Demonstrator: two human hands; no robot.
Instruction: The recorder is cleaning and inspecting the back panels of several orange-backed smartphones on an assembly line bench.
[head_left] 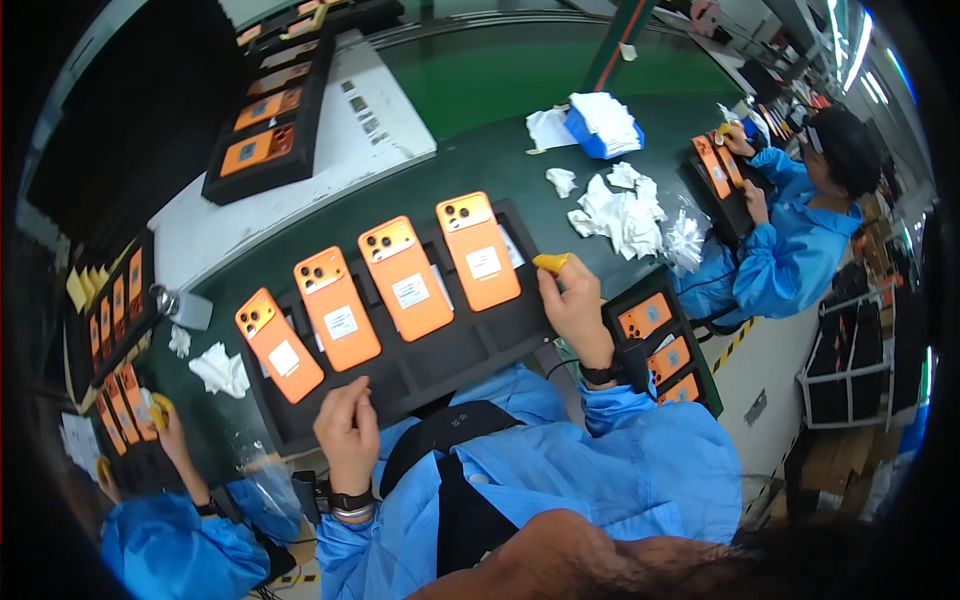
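A black compartmented tray [430, 375] lies before me on the dark green bench. Several orange phones rest on it in a slanting row, backs up, each with a white label: one at the left end [270, 335], two in the middle [352, 300] and one at the right end [484, 285]. My left hand [347, 430] is at the tray's front edge below the leftmost phones, fingers curled together, nothing visible in them. Beside the tray's right edge is my right hand [575, 310], a yellow finger cot [550, 263] on one finger, thumb and finger apart. It holds no phone.
Crumpled white wipes [622, 212] and a blue box of wipes [603, 125] lie at the back right. A metal bottle [183, 306] stands left. More phone trays [265, 160] sit on a white surface and at my right [655, 340]. Co-workers in blue [800, 220] handle phones at both sides.
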